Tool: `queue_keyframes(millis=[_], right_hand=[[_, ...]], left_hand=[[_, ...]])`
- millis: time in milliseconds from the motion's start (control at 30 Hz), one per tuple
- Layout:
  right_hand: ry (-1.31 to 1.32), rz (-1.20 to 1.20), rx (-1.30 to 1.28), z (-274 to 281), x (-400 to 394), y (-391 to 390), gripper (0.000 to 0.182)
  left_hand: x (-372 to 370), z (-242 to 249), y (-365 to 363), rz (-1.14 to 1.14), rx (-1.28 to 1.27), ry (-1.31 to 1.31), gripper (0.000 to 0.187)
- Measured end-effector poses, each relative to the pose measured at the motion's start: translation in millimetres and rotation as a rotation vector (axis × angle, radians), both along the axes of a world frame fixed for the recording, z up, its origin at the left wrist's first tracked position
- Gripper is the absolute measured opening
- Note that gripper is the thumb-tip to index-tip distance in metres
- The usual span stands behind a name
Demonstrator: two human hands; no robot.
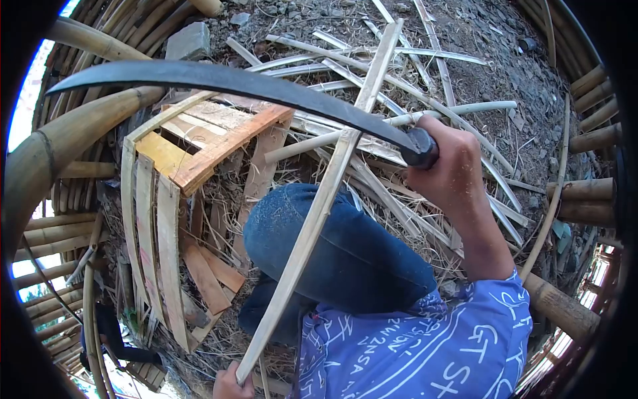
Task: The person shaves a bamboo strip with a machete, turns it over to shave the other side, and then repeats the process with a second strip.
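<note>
My right hand point(453, 166) is wrapped around the dark handle of a long curved machete point(219, 78), its blade reaching across to the far left. Below, near the bottom edge, my left hand point(232, 384) is closed around the near end of a split bamboo strip point(302, 259). The strip slants up and away past my bent knee, and the blade crosses it near its upper part, overlapping it in this view. Beside my knee stands a small wooden stool point(229, 149) with a slatted top, and curved bamboo slats point(169, 246) lean at its near side.
Many split bamboo strips point(412, 206) lie crisscrossed on the ground among shavings. A concrete block point(188, 42) sits at the back left. Thick bamboo poles point(73, 149) enclose the left, and more poles point(585, 193) line the right. Dark clothing of someone point(109, 332) shows at lower left.
</note>
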State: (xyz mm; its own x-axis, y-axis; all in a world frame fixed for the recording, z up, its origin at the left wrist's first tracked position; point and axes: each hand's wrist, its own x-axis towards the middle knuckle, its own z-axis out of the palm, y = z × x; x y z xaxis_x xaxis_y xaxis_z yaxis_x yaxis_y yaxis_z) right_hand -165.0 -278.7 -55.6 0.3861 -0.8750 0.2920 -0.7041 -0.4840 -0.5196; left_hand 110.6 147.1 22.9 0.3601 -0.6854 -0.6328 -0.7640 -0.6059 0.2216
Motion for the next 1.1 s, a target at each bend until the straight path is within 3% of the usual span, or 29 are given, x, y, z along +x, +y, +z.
queue_keyframes(millis=[133,167,200,333,400,533,600,667,733,800,867,967,1100], right_hand=[[0.076,-0.038,-0.023,-14.7,-4.0,-5.9,0.016],[0.102,-0.038,-0.045,-18.4,-5.5,-9.2,0.016],[0.127,-0.039,-0.068,-21.8,-5.6,-12.7,0.015],[0.109,-0.056,-0.094,-27.2,-4.3,-27.8,0.011],[0.183,-0.185,-0.010,-34.5,-13.1,-48.5,0.008],[0.178,-0.359,0.071,-54.4,-37.9,-84.8,0.012],[0.174,-0.347,0.175,-55.2,-39.1,-78.8,0.015],[0.131,-0.419,0.169,-69.8,-41.8,-63.8,0.016],[0.034,-0.305,0.076,-88.2,-57.7,-60.6,0.016],[0.004,-0.419,0.185,-112.0,-80.8,-66.4,0.021],[0.035,-0.489,0.230,-139.5,-108.5,-68.8,0.018],[-0.092,-0.584,0.327,-156.6,-133.5,-42.8,0.012],[-0.316,-0.702,0.280,-136.8,-135.7,0.8,0.010]], left_hand=[[0.1,11.9,-4.2,-0.047,0.011,0.009,0.040],[-0.3,19.9,-7.3,-0.001,0.185,-0.002,0.045],[-3.1,22.2,-4.9,0.005,0.191,0.003,0.045],[-10.3,30.4,-9.0,-0.042,0.199,-0.166,0.048],[-13.3,37.6,-20.9,0.027,0.332,-0.161,0.050],[1.1,29.5,14.3,-0.013,0.182,-0.069,0.050],[13.4,3.4,39.0,-0.181,0.189,0.050,0.049],[5.3,12.9,14.1,-0.172,0.219,0.034,0.045],[3.3,19.0,8.6,0.005,0.333,0.095,0.047],[8.7,22.1,4.9,0.037,0.320,0.160,0.049],[15.0,16.8,15.1,0.080,0.471,0.127,0.048],[3.4,20.8,-1.7,0.062,0.353,0.150,0.045],[-6.2,7.1,14.7,0.001,0.166,0.106,0.042]])
